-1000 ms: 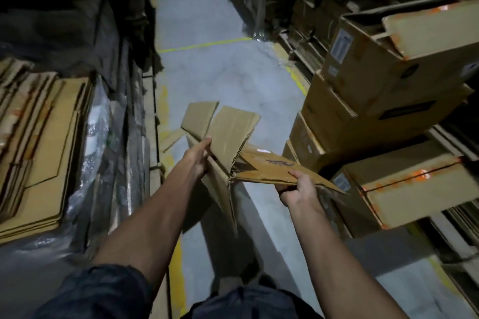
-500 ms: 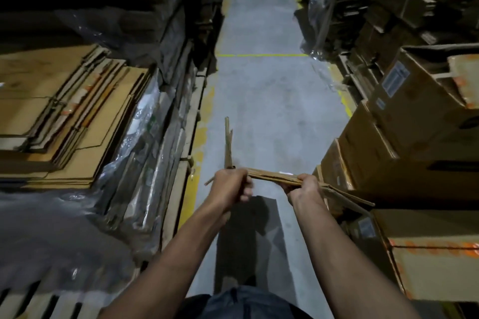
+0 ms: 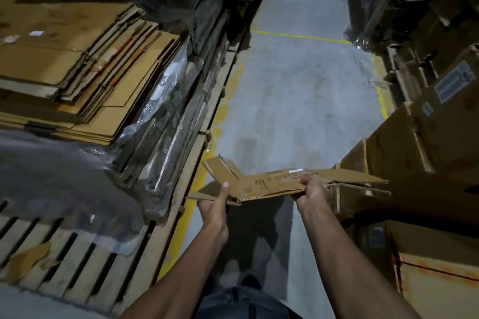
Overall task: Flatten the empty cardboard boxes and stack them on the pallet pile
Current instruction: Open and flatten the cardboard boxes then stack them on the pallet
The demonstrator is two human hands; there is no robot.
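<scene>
**Hands carry flattened box toward the pile**

Both hands grip it: left hand (image 3: 216, 202) pinches the left end of the flattened box (image 3: 269, 184), right hand (image 3: 309, 188) its right, low centre of frame. Flattening looks finished; next it needs swinging onto the pallet pile (image 3: 85, 80), upper left.

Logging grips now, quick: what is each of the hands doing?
Left hand: grips the flattened cardboard box at its left end, thumb on top.
Right hand: grips the same box at its right side.

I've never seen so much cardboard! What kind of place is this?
Probably a warehouse aisle: a tall stack of flattened brown cardboard sheets on a wooden slatted pallet, big brown cardboard boxes, yellow painted floor lines.
</scene>
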